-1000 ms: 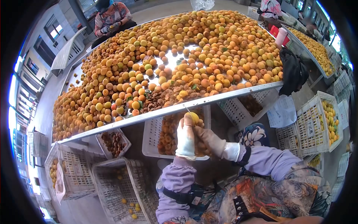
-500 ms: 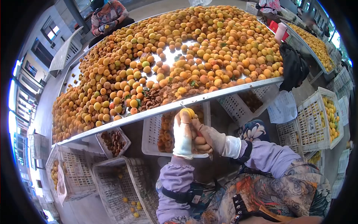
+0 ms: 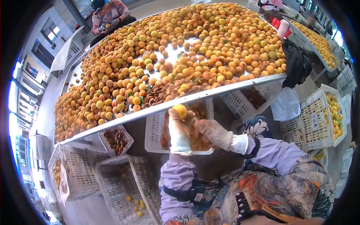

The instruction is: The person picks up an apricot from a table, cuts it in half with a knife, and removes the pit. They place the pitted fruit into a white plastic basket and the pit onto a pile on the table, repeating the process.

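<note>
My left hand (image 3: 180,129), in a pale glove with bare fingertips, grips a yellow apricot (image 3: 180,111) by its thumb and fingers, just below the table's near edge. To its right, my gloved right hand (image 3: 214,133) is closed and smeared by motion; what it holds, if anything, cannot be made out. Below both hands stands a white plastic crate (image 3: 153,137) with orange fruit pieces (image 3: 198,140) in it. Beyond the hands, many whole apricots (image 3: 225,48) cover the metal table (image 3: 210,92). A brown heap of apricot pits (image 3: 155,96) lies near its front edge.
White crates (image 3: 127,180) stand low on the left, one with a few apricots inside. A small crate (image 3: 117,141) of brown pieces sits under the table. Stacked crates (image 3: 313,116) are at right, near a black cloth (image 3: 296,62). A person (image 3: 108,18) sits across the table.
My right hand has drawn away to the right from the apricot. The left hand, still gripping it, has shifted slightly left. A thin tool seen at the apricot's top earlier no longer shows there.
</note>
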The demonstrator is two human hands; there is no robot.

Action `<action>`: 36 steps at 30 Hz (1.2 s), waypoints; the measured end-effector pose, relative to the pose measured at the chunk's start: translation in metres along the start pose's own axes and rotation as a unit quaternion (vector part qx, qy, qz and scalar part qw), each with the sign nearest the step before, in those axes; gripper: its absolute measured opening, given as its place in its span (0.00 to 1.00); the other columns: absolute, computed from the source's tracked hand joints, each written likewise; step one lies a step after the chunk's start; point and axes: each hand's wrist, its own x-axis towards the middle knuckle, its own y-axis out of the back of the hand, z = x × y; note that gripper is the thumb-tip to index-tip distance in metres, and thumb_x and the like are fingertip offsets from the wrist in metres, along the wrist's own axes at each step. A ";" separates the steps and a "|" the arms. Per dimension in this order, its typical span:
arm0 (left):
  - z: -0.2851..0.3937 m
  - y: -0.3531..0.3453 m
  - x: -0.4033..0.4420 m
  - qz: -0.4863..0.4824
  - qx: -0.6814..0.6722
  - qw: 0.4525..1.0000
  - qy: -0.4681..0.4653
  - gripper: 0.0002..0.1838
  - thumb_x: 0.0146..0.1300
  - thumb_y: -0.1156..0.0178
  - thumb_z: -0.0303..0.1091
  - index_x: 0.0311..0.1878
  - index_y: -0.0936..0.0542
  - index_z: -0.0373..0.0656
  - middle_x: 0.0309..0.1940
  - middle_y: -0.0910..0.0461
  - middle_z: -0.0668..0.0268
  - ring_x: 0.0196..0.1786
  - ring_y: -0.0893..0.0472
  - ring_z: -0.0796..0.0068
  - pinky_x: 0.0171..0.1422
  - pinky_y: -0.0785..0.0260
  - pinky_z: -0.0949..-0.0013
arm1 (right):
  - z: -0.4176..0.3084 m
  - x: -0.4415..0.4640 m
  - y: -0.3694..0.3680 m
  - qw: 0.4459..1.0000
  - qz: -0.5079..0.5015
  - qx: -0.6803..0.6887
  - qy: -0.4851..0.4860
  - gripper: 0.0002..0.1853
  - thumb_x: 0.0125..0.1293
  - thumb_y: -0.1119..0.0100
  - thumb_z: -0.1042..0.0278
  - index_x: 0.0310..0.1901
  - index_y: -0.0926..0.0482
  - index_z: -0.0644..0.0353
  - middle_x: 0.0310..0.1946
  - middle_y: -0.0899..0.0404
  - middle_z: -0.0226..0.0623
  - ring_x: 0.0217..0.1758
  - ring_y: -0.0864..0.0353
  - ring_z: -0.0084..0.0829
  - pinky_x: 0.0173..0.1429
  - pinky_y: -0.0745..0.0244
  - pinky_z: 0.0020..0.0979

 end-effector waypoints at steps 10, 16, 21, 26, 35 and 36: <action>0.003 -0.018 -0.023 -0.052 0.430 0.861 -0.266 0.25 0.73 0.58 0.49 0.57 0.31 0.35 0.50 0.27 0.57 0.52 0.28 0.67 0.59 0.37 0.66 | -0.038 0.038 -0.003 0.964 0.242 -0.059 0.089 0.22 0.66 0.45 0.46 0.41 0.26 0.60 0.27 0.25 0.30 0.28 0.25 0.25 0.35 0.29 0.27; -0.002 -0.019 -0.021 -0.028 0.517 0.816 -0.258 0.21 0.72 0.58 0.48 0.51 0.29 0.38 0.40 0.22 0.54 0.42 0.21 0.60 0.49 0.31 0.64 | -0.038 0.040 -0.010 0.973 0.216 -0.043 0.073 0.18 0.65 0.41 0.52 0.43 0.25 0.61 0.35 0.24 0.31 0.39 0.28 0.18 0.46 0.29 0.23; -0.007 -0.024 -0.022 -0.024 0.520 0.797 -0.306 0.22 0.74 0.62 0.48 0.45 0.27 0.38 0.32 0.26 0.60 0.34 0.28 0.72 0.42 0.35 0.69 | -0.036 0.046 -0.015 0.965 0.237 -0.056 0.098 0.18 0.65 0.42 0.52 0.41 0.24 0.62 0.29 0.20 0.37 0.33 0.22 0.25 0.40 0.26 0.29; -0.020 -0.001 -0.006 -0.011 0.539 0.798 -0.271 0.22 0.74 0.62 0.50 0.46 0.27 0.40 0.39 0.25 0.60 0.41 0.26 0.71 0.47 0.33 0.68 | -0.014 0.056 -0.008 0.946 0.263 -0.092 0.165 0.16 0.63 0.40 0.54 0.39 0.23 0.61 0.28 0.21 0.37 0.32 0.22 0.25 0.39 0.26 0.30; -0.017 -0.007 -0.007 0.079 0.175 0.980 0.045 0.30 0.65 0.53 0.62 0.55 0.29 0.45 0.50 0.27 0.63 0.54 0.27 0.67 0.58 0.32 0.62 | -0.010 0.058 0.004 0.918 0.229 -0.265 0.184 0.16 0.59 0.38 0.53 0.33 0.25 0.58 0.29 0.22 0.44 0.34 0.21 0.47 0.36 0.27 0.37; -0.012 -0.011 -0.008 0.085 0.140 0.983 0.079 0.28 0.65 0.53 0.62 0.53 0.27 0.46 0.48 0.25 0.65 0.51 0.26 0.68 0.55 0.31 0.63 | -0.012 0.058 0.004 0.925 0.217 -0.264 0.165 0.16 0.59 0.38 0.53 0.34 0.25 0.59 0.28 0.23 0.44 0.33 0.20 0.46 0.36 0.27 0.37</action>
